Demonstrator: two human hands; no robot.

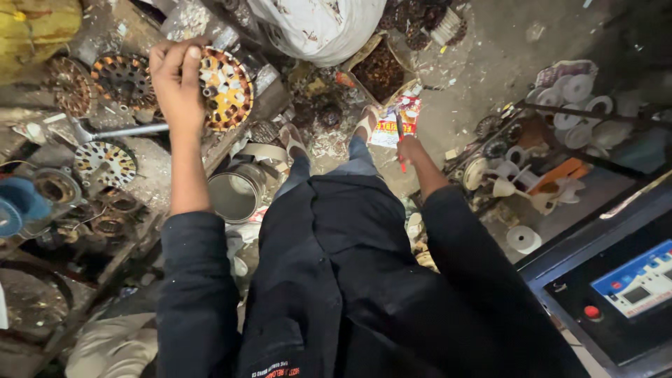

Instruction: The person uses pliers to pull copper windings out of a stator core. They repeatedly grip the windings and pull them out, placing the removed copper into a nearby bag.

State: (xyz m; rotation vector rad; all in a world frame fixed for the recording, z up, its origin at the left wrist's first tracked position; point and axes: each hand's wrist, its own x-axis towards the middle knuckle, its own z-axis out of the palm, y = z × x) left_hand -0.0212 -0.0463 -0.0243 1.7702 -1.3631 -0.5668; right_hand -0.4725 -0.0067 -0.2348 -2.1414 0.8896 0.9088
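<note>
My left hand [176, 82] reaches out over the cluttered bench at the left and grips the rim of a round fan stator [225, 89] with orange and white slot insulation, holding it tilted on edge. My right hand [409, 149] hangs low at my right side, closed around a thin red-handled tool [401, 133] that points toward the floor. Between the arms I see my dark jacket, jeans and sandalled feet on a littered floor.
More stators [124, 77] and wound cores [106, 160] lie on the bench beside a metal rod [129, 131]. A metal can [235, 196] stands below. At the right are white tape rolls [567, 105], a black machine with a control panel [638, 280], and a white sack [318, 28].
</note>
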